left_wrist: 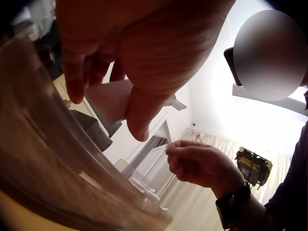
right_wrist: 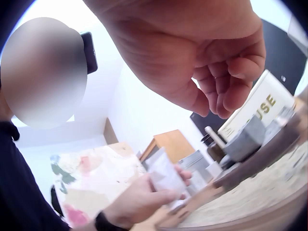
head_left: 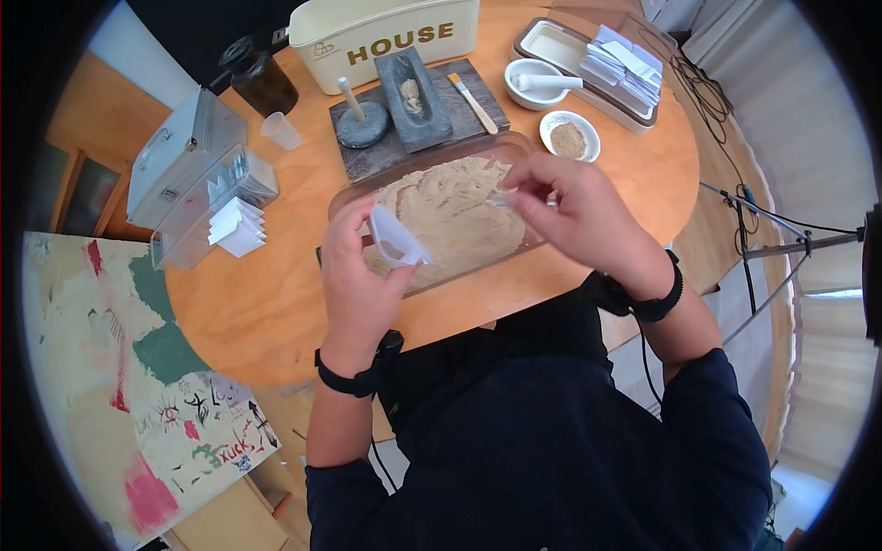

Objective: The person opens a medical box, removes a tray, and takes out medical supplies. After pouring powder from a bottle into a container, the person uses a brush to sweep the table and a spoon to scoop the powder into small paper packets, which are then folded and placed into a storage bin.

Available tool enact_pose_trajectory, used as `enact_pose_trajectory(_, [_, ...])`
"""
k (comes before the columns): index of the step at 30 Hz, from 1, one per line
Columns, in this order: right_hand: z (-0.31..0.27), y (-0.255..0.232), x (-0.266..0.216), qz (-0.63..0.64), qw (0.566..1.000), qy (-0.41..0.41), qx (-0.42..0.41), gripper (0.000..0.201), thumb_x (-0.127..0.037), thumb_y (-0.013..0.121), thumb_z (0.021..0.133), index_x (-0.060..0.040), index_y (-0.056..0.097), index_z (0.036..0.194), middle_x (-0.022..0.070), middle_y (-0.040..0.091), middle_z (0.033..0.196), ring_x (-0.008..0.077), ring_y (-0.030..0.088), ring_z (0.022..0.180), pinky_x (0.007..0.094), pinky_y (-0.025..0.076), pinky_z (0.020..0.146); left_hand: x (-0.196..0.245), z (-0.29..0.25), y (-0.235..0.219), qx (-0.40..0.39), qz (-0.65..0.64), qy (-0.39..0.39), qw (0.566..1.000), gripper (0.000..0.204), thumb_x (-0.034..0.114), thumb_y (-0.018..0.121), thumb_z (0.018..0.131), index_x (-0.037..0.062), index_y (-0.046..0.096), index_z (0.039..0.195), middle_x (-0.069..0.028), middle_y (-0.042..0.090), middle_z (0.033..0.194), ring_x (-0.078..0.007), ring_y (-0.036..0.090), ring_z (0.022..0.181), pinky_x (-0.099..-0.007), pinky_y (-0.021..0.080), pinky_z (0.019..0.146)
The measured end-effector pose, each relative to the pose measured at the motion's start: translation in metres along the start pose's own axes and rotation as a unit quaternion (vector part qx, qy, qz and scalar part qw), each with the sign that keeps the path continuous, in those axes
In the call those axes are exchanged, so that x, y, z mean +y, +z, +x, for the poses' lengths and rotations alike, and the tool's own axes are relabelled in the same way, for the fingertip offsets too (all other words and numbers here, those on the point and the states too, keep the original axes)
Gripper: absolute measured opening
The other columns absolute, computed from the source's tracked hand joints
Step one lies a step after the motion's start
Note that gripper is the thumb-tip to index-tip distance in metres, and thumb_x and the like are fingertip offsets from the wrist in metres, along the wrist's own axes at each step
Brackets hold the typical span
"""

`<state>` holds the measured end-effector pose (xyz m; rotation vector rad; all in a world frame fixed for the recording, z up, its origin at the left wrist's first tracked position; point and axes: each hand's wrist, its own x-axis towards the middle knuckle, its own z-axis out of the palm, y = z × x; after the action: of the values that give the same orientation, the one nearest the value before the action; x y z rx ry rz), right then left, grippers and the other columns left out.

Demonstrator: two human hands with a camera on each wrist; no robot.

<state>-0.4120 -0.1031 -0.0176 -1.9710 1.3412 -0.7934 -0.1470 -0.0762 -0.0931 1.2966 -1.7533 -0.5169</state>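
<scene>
My left hand (head_left: 354, 262) holds a white folded paper packet (head_left: 397, 237) between thumb and fingers, its opening spread and tilted over the near left part of a clear brownish tray (head_left: 441, 277). Beige powder (head_left: 459, 207) covers the tray's bottom in an uneven layer. Above the tray's right side, my right hand (head_left: 570, 207) has its fingertips drawn together, pinching a small shiny, pale thing (head_left: 499, 198) whose kind I cannot tell. In the right wrist view, its curled fingers (right_wrist: 224, 89) hide most of it. The two hands are apart, with powder between them.
Behind the tray, a dark board (head_left: 344, 147) bears a stone grinding trough (head_left: 413, 101), a handled stone wheel (head_left: 363, 124) and a brush (head_left: 473, 103). A mortar (head_left: 522, 96), a powder bowl (head_left: 593, 151) and boxes of folded papers (head_left: 620, 69) stand right; a plastic cup (head_left: 281, 131) stands left.
</scene>
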Motion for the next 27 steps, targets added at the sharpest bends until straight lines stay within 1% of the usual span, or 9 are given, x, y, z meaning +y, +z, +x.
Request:
enact_pose_trajectory(2, [-0.002,-0.01,0.022,-0.054,0.998,0.01,0.02,0.013,-0.013,0.066,0.088,-0.002,0.067,0.094,0.0117,0.065,0.076,0.0249,0.065,0.068,0.0352,0.051,0.063,0.0,-0.002,-0.006,-0.002,0.012,-0.014,1.0,0.069,0.003,0.086,0.071,0.0005,0.05,0.13,-0.01,0.057,0.122,-0.0195,0.06,0.108,-0.0331,0.051,0.093])
enact_pose_trajectory(4, [-0.006,-0.022,0.031,-0.132,0.99,0.052,0.01,0.012,-0.014,0.066,0.086,-0.0035,0.069,0.092,0.0125,0.067,0.08,0.0284,0.066,0.072,0.0384,0.052,0.066,-0.003,-0.005,-0.011,-0.01,-0.028,-0.098,0.995,0.068,0.015,0.089,0.069,0.0002,0.053,0.124,-0.0136,0.059,0.118,-0.0261,0.061,0.103,-0.0361,0.052,0.085])
enact_pose_trajectory(7, [-0.013,-0.016,0.05,-0.214,0.976,0.045,0.001,0.012,-0.015,0.067,0.085,-0.0051,0.07,0.091,0.0117,0.067,0.084,0.029,0.067,0.079,0.0401,0.053,0.069,-0.01,-0.007,-0.016,-0.017,-0.043,-0.115,0.992,0.07,0.024,0.089,0.073,-0.0028,0.052,0.126,-0.0125,0.061,0.114,-0.0224,0.062,0.098,-0.0342,0.052,0.083])
enact_pose_trajectory(11, [-0.013,-0.012,0.058,-0.278,0.96,0.006,-0.01,0.012,-0.014,0.07,0.083,-0.0066,0.072,0.092,0.0098,0.065,0.085,0.0289,0.065,0.08,0.0397,0.052,0.071,-0.013,-0.008,-0.02,-0.012,-0.089,-0.141,0.986,0.067,0.025,0.086,0.078,-0.004,0.052,0.128,-0.012,0.061,0.114,-0.0205,0.062,0.096,-0.033,0.052,0.082])
enact_pose_trajectory(13, [-0.008,-0.011,0.058,-0.306,0.951,0.044,-0.027,0.012,-0.014,0.07,0.08,-0.0067,0.071,0.09,0.0099,0.063,0.087,0.0301,0.065,0.085,0.041,0.052,0.073,-0.009,-0.008,-0.026,-0.019,-0.072,-0.152,0.986,0.061,0.017,0.079,0.085,-0.0034,0.048,0.133,-0.0076,0.061,0.114,-0.0143,0.061,0.097,-0.0304,0.051,0.085])
enact_pose_trajectory(16, [-0.003,-0.006,0.064,-0.322,0.944,0.032,-0.057,0.01,-0.012,0.069,0.08,-0.0059,0.07,0.087,0.0108,0.063,0.087,0.0309,0.064,0.085,0.0415,0.052,0.074,-0.008,-0.01,-0.031,0.019,-0.091,-0.162,0.982,0.06,0.017,0.081,0.081,-0.0041,0.052,0.129,-0.0123,0.061,0.115,-0.0205,0.064,0.099,-0.0332,0.053,0.086])
enact_pose_trajectory(22, [0.001,-0.006,0.055,-0.297,0.954,-0.035,-0.02,0.008,-0.012,0.068,0.082,-0.0054,0.07,0.084,0.0119,0.063,0.087,0.0319,0.065,0.086,0.0425,0.053,0.073,-0.013,-0.013,-0.038,0.036,-0.07,-0.143,0.987,0.059,0.013,0.081,0.08,-0.0041,0.052,0.129,-0.0118,0.058,0.118,-0.0211,0.062,0.104,-0.0332,0.053,0.086])
enact_pose_trajectory(25, [0.006,0.0,0.042,-0.246,0.969,-0.003,-0.027,0.01,-0.013,0.066,0.084,-0.0045,0.071,0.087,0.013,0.066,0.089,0.0332,0.066,0.086,0.043,0.053,0.073,-0.011,-0.012,-0.04,0.031,-0.073,-0.129,0.988,0.059,0.012,0.081,0.079,-0.0041,0.052,0.128,-0.012,0.057,0.119,-0.0213,0.06,0.108,-0.0337,0.053,0.086])
enact_pose_trajectory(27, [0.008,0.013,0.047,-0.224,0.974,-0.031,-0.02,0.009,-0.01,0.065,0.084,-0.0029,0.07,0.088,0.0142,0.067,0.086,0.0338,0.066,0.083,0.042,0.053,0.073,-0.013,-0.013,-0.04,0.034,-0.067,-0.122,0.99,0.059,0.011,0.081,0.079,-0.0037,0.052,0.128,-0.0121,0.057,0.118,-0.0216,0.059,0.109,-0.034,0.052,0.086])
